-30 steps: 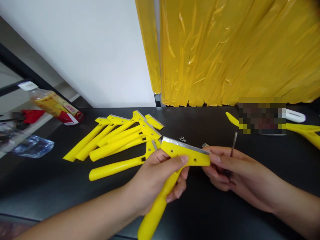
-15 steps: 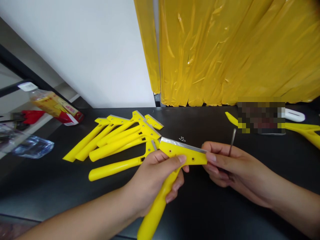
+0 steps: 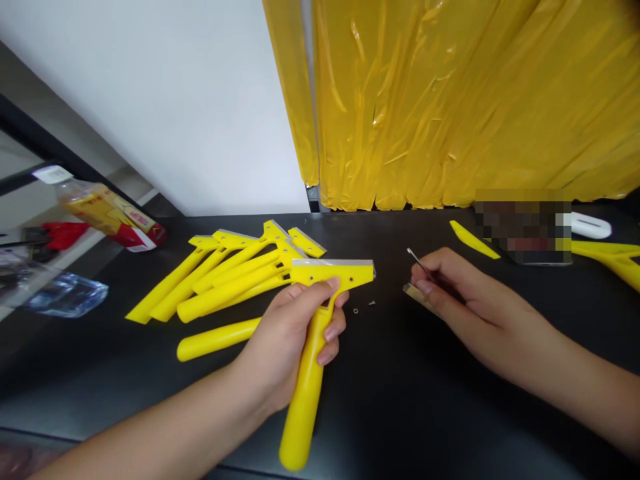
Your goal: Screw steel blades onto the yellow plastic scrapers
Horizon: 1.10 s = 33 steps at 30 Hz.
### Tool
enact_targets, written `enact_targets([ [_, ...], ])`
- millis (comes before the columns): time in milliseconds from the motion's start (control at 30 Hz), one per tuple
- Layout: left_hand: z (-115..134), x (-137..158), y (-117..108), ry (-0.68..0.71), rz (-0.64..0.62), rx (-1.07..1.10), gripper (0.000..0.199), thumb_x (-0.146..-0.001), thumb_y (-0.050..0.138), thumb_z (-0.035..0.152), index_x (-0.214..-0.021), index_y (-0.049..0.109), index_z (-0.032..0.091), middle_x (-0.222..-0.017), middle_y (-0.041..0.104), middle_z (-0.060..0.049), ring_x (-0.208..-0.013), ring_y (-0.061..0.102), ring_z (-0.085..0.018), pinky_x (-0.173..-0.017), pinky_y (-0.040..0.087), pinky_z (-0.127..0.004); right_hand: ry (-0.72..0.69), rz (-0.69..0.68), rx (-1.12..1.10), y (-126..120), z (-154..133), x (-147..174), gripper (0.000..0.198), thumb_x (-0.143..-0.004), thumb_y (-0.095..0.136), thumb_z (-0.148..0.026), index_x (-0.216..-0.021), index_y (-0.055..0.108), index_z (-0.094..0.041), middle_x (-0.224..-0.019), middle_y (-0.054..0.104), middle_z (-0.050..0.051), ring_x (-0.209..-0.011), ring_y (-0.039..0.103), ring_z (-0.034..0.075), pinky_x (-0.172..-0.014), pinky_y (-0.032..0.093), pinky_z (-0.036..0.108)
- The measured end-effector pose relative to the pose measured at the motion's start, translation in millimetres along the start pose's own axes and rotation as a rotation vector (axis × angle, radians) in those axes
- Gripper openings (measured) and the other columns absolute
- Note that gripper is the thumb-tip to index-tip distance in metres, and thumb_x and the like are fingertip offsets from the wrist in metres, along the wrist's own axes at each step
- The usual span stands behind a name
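My left hand (image 3: 295, 320) is closed round the neck of a yellow scraper (image 3: 304, 393), its thumb pressed on the head. The scraper's handle points down toward me. A metal blade runs along its far edge, and two holes show in its head. To the right, my right hand (image 3: 465, 293) is closed on a thin metal rod tool (image 3: 419, 262), whose exact kind I cannot tell. A flat, pale strip (image 3: 419, 295) also sticks out from under its thumb. Between the hands, a small screw (image 3: 371, 304) and a nut (image 3: 355, 311) lie on the black table.
Several yellow scrapers (image 3: 220, 293) lie piled at left on the black table (image 3: 150, 387). A drink bottle (image 3: 110, 210) leans behind them. At the back right are a yellow plate (image 3: 473, 241), a blurred-out dark device, a white object (image 3: 590, 227) and another yellow scraper (image 3: 610, 257).
My left hand has moved the scraper left and up, turning its head level. My right hand has come away from the scraper's corner, and the rod now tilts left.
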<state>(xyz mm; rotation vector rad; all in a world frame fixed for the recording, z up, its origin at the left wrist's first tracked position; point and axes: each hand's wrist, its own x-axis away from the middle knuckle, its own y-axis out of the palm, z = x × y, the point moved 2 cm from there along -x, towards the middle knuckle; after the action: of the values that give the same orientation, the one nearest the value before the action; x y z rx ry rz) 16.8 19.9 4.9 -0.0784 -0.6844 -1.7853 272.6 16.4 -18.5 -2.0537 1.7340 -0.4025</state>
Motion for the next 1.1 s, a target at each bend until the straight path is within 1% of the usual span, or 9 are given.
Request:
enact_targets([
  [133, -4, -3, -1, 0.0, -0.005, -0.01, 0.027, -0.101, 0.071, 0.038, -0.085, 0.062, 0.018, -0.06, 0.049, 0.004, -0.045, 0.037, -0.007, -0.042, 0.032, -0.017, -0.029, 0.023, 0.095, -6, 3, -10, 0.039, -0.105, 0.064, -0.062, -0.131, 0.075, -0.035, -0.095, 0.074, 0.007, -0.079, 0.063, 0.024, -0.07, 0.046, 0.038],
  [233, -5, -4, -1, 0.002, -0.007, -0.02, 0.029, -0.101, 0.071, 0.04, -0.084, 0.062, 0.018, -0.059, 0.048, 0.004, -0.045, 0.037, -0.007, -0.043, 0.032, -0.017, 0.029, 0.056, 0.168, -10, 8, -14, 0.034, -0.101, 0.071, -0.059, -0.124, 0.073, -0.033, -0.088, 0.072, 0.005, -0.07, 0.058, 0.021, -0.062, 0.041, 0.036],
  [367, -4, -4, -1, 0.012, 0.0, -0.03, 0.028, -0.1, 0.072, 0.04, -0.084, 0.062, 0.018, -0.059, 0.048, 0.004, -0.046, 0.036, -0.007, -0.043, 0.032, -0.017, 0.06, 0.01, -0.017, -14, 8, -18, 0.028, -0.1, 0.071, -0.056, -0.11, 0.069, -0.03, -0.096, 0.074, 0.005, -0.082, 0.064, 0.022, -0.065, 0.048, 0.033],
  [433, -3, -4, -1, 0.008, 0.006, -0.033, 0.029, -0.1, 0.071, 0.04, -0.084, 0.061, 0.018, -0.058, 0.047, 0.004, -0.045, 0.034, -0.007, -0.043, 0.031, -0.017, 0.108, -0.007, -0.135, -18, 7, -22, 0.033, -0.094, 0.077, -0.057, -0.108, 0.072, -0.028, -0.094, 0.074, 0.005, -0.076, 0.063, 0.02, -0.063, 0.049, 0.033],
  [500, -3, -5, -2, 0.001, 0.013, -0.032, 0.029, -0.1, 0.071, 0.04, -0.084, 0.061, 0.018, -0.057, 0.046, 0.004, -0.045, 0.033, -0.007, -0.042, 0.031, -0.017, 0.123, 0.022, -0.233, -23, 5, -24, 0.036, -0.087, 0.086, -0.055, -0.107, 0.076, -0.026, -0.092, 0.075, 0.004, -0.071, 0.063, 0.018, -0.064, 0.051, 0.033],
  [600, -3, -6, -2, -0.006, 0.027, -0.026, 0.029, -0.099, 0.072, 0.04, -0.084, 0.061, 0.018, -0.059, 0.047, 0.004, -0.046, 0.033, -0.007, -0.042, 0.031, -0.017, 0.083, 0.111, -0.379, -30, 2, -23, 0.034, -0.082, 0.093, -0.05, -0.103, 0.082, -0.027, -0.093, 0.075, 0.004, -0.075, 0.065, 0.018, -0.072, 0.053, 0.035],
  [700, -2, -6, -1, -0.007, 0.046, -0.016, 0.027, -0.098, 0.072, 0.038, -0.084, 0.061, 0.018, -0.061, 0.049, 0.004, -0.046, 0.035, -0.007, -0.042, 0.031, -0.017, 0.095, 0.122, -0.537, -30, -1, -21, 0.028, -0.081, 0.095, -0.045, -0.099, 0.084, -0.027, -0.085, 0.071, 0.002, -0.073, 0.062, 0.017, -0.069, 0.051, 0.033],
  [867, -2, -4, -1, 0.0, 0.053, -0.019, 0.026, -0.097, 0.073, 0.037, -0.084, 0.061, 0.018, -0.061, 0.048, 0.004, -0.046, 0.035, -0.007, -0.041, 0.031, -0.017, 0.153, 0.027, -0.596, -26, 1, -23, 0.024, -0.085, 0.091, -0.041, -0.097, 0.078, -0.025, -0.079, 0.066, 0.0, -0.07, 0.061, 0.016, -0.067, 0.05, 0.032],
  [1100, -2, -6, 0, 0.009, 0.051, -0.011, 0.025, -0.101, 0.068, 0.036, -0.086, 0.061, 0.018, -0.066, 0.05, 0.003, -0.047, 0.038, -0.007, -0.042, 0.033, -0.017, 0.248, 0.048, -0.693, -17, 9, -28, 0.028, -0.082, 0.096, -0.045, -0.091, 0.082, -0.023, -0.083, 0.072, 0.003, -0.077, 0.066, 0.016, -0.075, 0.057, 0.032],
])
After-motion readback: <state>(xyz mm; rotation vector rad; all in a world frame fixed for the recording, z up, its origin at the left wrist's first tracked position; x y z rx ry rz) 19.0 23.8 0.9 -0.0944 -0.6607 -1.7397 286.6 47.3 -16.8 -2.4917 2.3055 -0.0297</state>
